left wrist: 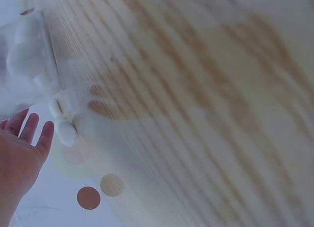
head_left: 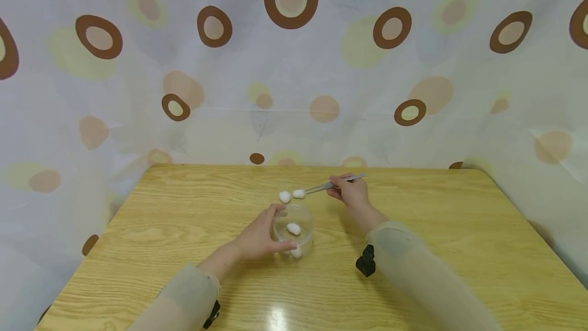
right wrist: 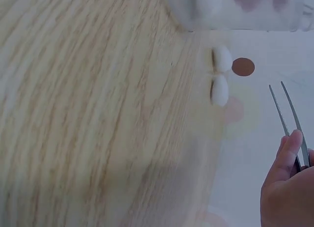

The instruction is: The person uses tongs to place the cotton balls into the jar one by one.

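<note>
Clear jar (head_left: 309, 239) stands upright on wooden table (head_left: 138, 249), white tufts (head_left: 294, 229) inside. Left hand (head_left: 257, 236) clasps jar's side, thumb at front. Right hand (head_left: 352, 194) pinches silver tweezers (head_left: 325, 186), tips apart, near loose pair of white pieces (head_left: 299, 194) lying just beyond jar. Patterned cloth (head_left: 294, 132) hangs behind table.

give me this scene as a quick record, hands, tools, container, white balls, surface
left hand: holds the clear jar, thumb and fingers around its side
right hand: holds metal tweezers
tweezer tips: apart, nothing between them
jar contents: at least two white balls
outside jar: two white pieces on the table, beyond the jar
surface: wood-grain table
backdrop: pale sheet with round patterns
</note>
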A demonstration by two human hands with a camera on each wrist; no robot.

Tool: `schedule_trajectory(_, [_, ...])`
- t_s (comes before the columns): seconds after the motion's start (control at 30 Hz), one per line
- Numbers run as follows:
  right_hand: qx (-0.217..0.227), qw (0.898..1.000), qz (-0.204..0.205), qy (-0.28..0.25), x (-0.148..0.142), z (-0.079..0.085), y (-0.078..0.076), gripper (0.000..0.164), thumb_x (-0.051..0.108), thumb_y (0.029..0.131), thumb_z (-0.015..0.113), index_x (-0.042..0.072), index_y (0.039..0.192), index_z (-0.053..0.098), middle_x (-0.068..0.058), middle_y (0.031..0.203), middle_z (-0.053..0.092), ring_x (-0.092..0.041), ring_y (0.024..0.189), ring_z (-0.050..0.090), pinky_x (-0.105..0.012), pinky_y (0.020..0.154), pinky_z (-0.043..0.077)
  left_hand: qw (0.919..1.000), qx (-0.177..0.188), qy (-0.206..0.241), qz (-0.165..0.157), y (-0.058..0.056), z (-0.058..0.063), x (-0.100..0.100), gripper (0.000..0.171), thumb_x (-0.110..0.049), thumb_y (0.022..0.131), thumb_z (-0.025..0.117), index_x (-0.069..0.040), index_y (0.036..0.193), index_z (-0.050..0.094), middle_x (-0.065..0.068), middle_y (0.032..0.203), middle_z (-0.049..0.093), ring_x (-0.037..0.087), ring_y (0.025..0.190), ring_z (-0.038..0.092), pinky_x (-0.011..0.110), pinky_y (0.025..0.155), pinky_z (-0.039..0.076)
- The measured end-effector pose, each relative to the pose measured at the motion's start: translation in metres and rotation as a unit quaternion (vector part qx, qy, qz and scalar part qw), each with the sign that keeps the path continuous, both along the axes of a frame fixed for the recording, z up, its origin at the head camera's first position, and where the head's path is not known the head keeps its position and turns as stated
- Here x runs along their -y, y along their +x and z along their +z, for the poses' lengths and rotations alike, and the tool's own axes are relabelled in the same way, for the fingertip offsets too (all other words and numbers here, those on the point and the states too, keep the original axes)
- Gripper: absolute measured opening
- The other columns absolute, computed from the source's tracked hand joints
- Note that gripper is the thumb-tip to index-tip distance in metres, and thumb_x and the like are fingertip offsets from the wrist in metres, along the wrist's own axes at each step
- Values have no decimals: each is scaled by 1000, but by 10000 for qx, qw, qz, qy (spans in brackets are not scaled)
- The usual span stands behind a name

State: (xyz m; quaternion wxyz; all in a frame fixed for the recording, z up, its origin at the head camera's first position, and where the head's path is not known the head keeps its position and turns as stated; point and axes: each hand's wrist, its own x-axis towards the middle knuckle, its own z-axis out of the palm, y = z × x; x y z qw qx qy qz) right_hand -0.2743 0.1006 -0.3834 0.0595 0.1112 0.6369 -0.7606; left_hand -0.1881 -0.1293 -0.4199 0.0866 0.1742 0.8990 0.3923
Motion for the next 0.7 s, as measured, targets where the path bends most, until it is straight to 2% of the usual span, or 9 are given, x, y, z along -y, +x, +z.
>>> schedule_trajectory(0.33, [140, 9976, -382, 567, 10, -24, -21, 15, 11, 90, 62, 2, 98, 52, 0, 71, 59, -6, 51, 61, -18, 55, 53, 10000, -10, 40, -18, 1, -1, 1, 87, -48, 75, 74, -12, 141, 30, 13, 141, 41, 32, 130, 41, 52, 104, 36])
schedule_trajectory(0.7, [-145, 9888, -612, 1357, 23, -37, -28, 20, 12, 87, 65, -2, 99, 59, -1, 71, 59, -4, 50, 59, -25, 62, 56, 10000, -17, 36, -33, -1, -2, 2, 87, -49, 75, 73, -13, 141, 30, 12, 141, 42, 31, 130, 41, 51, 104, 36])
